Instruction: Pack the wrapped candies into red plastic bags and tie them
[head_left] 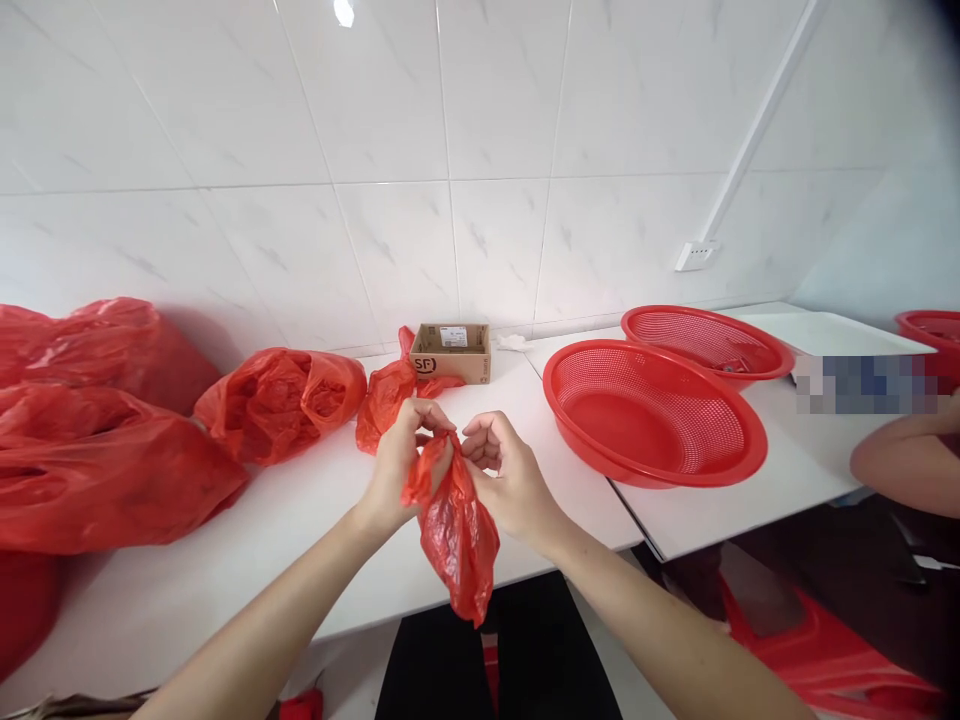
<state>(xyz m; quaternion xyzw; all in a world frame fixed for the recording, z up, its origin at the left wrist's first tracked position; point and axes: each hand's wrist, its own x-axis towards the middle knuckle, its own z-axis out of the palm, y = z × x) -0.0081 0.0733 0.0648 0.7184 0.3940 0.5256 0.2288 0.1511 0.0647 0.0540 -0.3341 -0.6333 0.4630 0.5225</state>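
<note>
small red plastic bag [456, 535] pinched at its top, frame center | left hand [397, 465] fingers closed on it | right hand [510, 480] fingers curled on it too

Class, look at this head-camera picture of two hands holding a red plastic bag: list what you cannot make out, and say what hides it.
- Contents of the small red bag, head view: crumpled, opaque film.
- Left hand and right hand: their fingertips are buried in the bag's top.
- Inside of the cardboard box: its front wall blocks it.
- Patch on the right table: pixelated blur.
- Third basket: cut off by the right edge.
- Contents of the large red bags: opaque film.
</note>
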